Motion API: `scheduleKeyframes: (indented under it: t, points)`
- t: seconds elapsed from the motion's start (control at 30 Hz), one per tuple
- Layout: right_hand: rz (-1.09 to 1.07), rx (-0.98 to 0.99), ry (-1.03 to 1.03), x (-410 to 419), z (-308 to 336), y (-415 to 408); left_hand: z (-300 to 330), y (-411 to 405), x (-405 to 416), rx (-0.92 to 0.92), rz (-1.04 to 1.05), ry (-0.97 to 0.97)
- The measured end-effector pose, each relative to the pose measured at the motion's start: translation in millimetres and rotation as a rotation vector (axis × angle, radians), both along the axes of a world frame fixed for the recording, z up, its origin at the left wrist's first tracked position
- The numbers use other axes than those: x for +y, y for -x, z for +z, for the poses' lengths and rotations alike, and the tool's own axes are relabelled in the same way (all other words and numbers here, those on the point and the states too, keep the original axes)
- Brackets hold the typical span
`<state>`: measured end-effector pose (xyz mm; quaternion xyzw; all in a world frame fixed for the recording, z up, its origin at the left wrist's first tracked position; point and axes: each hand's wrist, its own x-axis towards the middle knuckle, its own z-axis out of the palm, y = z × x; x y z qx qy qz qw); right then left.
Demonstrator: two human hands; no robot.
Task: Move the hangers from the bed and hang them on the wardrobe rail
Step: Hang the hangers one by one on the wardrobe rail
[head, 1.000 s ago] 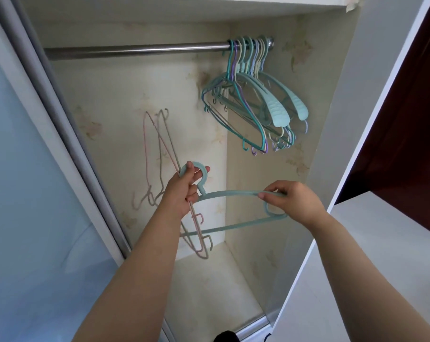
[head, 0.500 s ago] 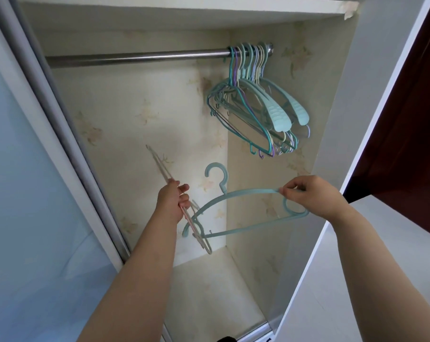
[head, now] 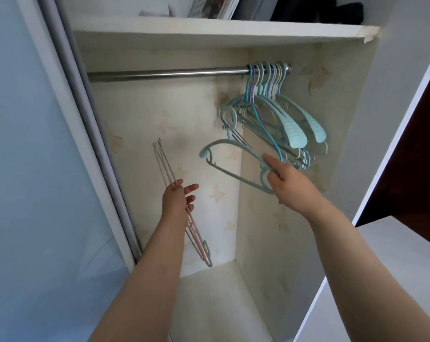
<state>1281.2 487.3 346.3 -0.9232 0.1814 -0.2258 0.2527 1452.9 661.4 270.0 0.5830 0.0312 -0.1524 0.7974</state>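
Right hand [head: 291, 186] has lifted the teal hanger [head: 230, 157] it grips toward the rail [head: 164, 73], hook not yet on; left hand [head: 178, 201] still clasps pink hangers [head: 168, 174]

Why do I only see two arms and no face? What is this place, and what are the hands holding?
The camera sits on the person's head and looks forward and down, so you see what they see: their own two arms, never their face. There is just this one view.

They are looking into an open wardrobe. Across the top runs a metal rail, and a bunch of hangers already hangs at its right end. Above that is a shelf with some things on it, too cut off to name.

The right hand grips one teal hanger by its end and lifts it toward the rail; its hook is not on the rail yet. The left hand holds a few thin pink hangers, waiting their turn.
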Motion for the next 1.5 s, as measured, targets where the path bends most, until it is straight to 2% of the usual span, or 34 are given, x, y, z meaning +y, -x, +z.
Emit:
scheduleKeyframes:
  t: [0.1, 0.23, 0.37, 0.53, 0.67, 0.83, 0.93, 1.07, 1.1, 1.13, 1.2, 1.23, 1.27, 1.33, 1.4, 1.43, 1.5]
  points:
    - [0.076, -0.102, -0.014, -0.2, 21.8, -25.3, 10.9, 6.1, 0.0, 0.004, -0.040, 0.061]
    - [0.060, -0.203, 0.018, -6.7, 53.8, -57.4, 26.8, 13.2, -0.8, 0.003, -0.128, 0.173]
    - [0.054, -0.163, 0.022, -8.2, 68.0, -81.1, 38.7, 19.0, 1.5, -0.064, -0.207, 0.145]
    - [0.068, -0.099, -0.019, -10.4, 65.0, -96.9, 42.2, 21.0, 8.5, -0.122, -0.201, 0.087]
    - [-0.036, -0.147, -0.094, -25.1, 50.2, -102.4, 39.9, 23.0, 14.0, -0.158, -0.149, 0.055]
    - [-0.103, -0.171, -0.260, -40.2, 19.8, -96.2, 39.8, 26.0, 14.8, -0.120, -0.144, 0.087]
    - [-0.168, -0.183, -0.251, -28.6, -8.1, -76.7, 37.8, 27.9, 15.4, -0.106, -0.156, 0.107]
    - [-0.319, -0.369, -0.252, 10.3, -67.8, -50.4, 36.0, 30.7, 13.9, -0.074, -0.177, 0.180]
    - [-0.310, -0.287, -0.310, 19.9, -83.3, -47.4, 35.4, 31.2, 13.0, -0.059, -0.182, 0.210]
    - [-0.241, -0.115, -0.447, 30.2, -96.6, -45.0, 34.5, 31.8, 12.2, -0.043, -0.188, 0.244]
    - [0.025, 0.328, -0.915, 56.6, -113.7, -34.7, 32.4, 34.5, 10.8, -0.011, -0.197, 0.319]
    - [0.173, 0.474, -1.175, 69.1, -119.8, -29.4, 30.7, 35.9, 9.9, 0.005, -0.195, 0.355]
    - [0.302, 0.534, -1.384, 79.3, -123.8, -25.3, 28.2, 36.9, 9.6, 0.017, -0.185, 0.382]
    - [0.429, 0.456, -1.636, 94.0, -126.1, -19.6, 21.9, 37.2, 10.1, 0.043, -0.140, 0.417]
    - [0.379, 0.298, -1.776, 101.0, -124.0, -18.9, 13.2, 35.3, 11.9, 0.083, -0.073, 0.423]
    - [0.299, 0.223, -1.774, 101.2, -122.5, -19.8, 7.1, 33.7, 13.0, 0.113, -0.033, 0.408]
    - [0.155, 0.096, -1.618, 96.1, -125.5, -22.7, -5.9, 30.8, 16.4, 0.192, 0.039, 0.297]
